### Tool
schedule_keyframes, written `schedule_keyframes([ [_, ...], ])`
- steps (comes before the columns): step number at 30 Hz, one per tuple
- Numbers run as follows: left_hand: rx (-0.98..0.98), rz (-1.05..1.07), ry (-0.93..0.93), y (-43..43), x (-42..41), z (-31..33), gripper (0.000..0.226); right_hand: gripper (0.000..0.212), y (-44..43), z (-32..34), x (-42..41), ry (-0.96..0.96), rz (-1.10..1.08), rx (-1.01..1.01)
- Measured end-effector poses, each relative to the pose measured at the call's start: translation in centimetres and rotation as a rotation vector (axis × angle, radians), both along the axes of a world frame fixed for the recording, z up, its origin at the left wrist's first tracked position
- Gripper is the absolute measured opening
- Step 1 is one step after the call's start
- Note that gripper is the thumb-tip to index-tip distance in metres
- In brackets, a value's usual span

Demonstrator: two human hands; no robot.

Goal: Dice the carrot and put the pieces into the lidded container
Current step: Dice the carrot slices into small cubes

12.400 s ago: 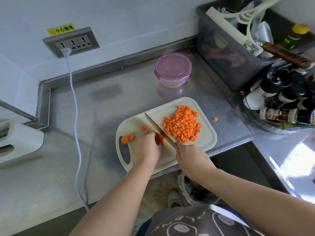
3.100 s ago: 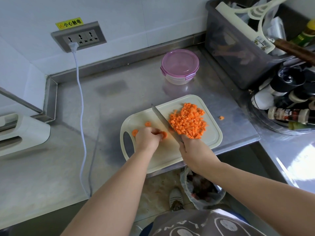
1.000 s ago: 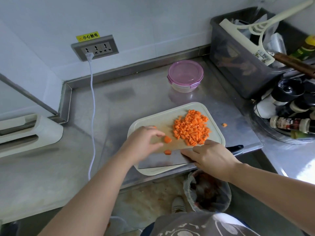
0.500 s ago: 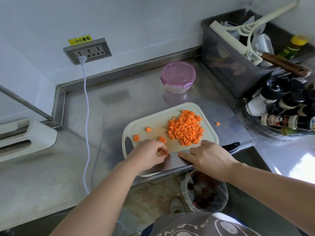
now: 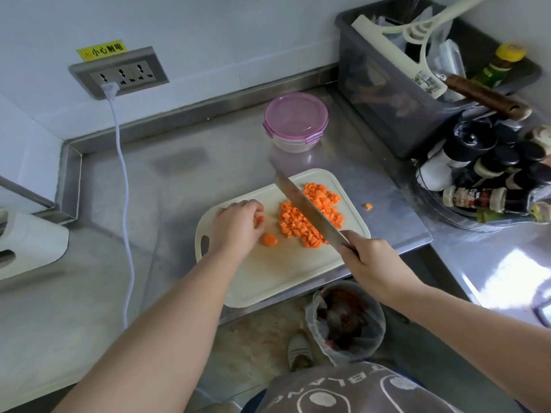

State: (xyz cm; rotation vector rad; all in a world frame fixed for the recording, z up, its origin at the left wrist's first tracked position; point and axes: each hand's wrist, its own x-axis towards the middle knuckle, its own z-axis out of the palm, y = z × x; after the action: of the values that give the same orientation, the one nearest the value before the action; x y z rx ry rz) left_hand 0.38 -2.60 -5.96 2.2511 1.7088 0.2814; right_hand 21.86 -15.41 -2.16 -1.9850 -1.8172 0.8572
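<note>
A cream cutting board [image 5: 268,281] lies at the counter's front edge. A heap of diced carrot [image 5: 301,225] sits on its far right part. My left hand [image 5: 235,228] is on the board's left side, fingers curled over a carrot slice [image 5: 260,220]; another slice [image 5: 269,239] lies just beside it. My right hand [image 5: 369,263] grips the handle of a knife [image 5: 307,208], whose blade slants over the heap. The lidded container [image 5: 295,122], clear with a pink lid snapped on, stands behind the board.
One stray carrot piece [image 5: 368,206] lies on the steel counter right of the board. A grey bin [image 5: 396,93] with utensils and a tray of spice bottles [image 5: 489,180] crowd the right. A white cable [image 5: 123,186] hangs from the wall socket. A lined trash can [image 5: 346,320] stands below.
My right hand has taken the knife up from lying flat at the board's front edge; the blade now slants over the diced heap. My left hand moved up the board onto the slices.
</note>
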Motion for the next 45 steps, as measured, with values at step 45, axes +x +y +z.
schedule_keyframes([
  [45, -0.1, 0.176, 0.18, 0.0, 1.8, -0.5, 0.024, 0.03, 2.5, -1.3, -7.0, -0.219, 0.064, -0.304],
])
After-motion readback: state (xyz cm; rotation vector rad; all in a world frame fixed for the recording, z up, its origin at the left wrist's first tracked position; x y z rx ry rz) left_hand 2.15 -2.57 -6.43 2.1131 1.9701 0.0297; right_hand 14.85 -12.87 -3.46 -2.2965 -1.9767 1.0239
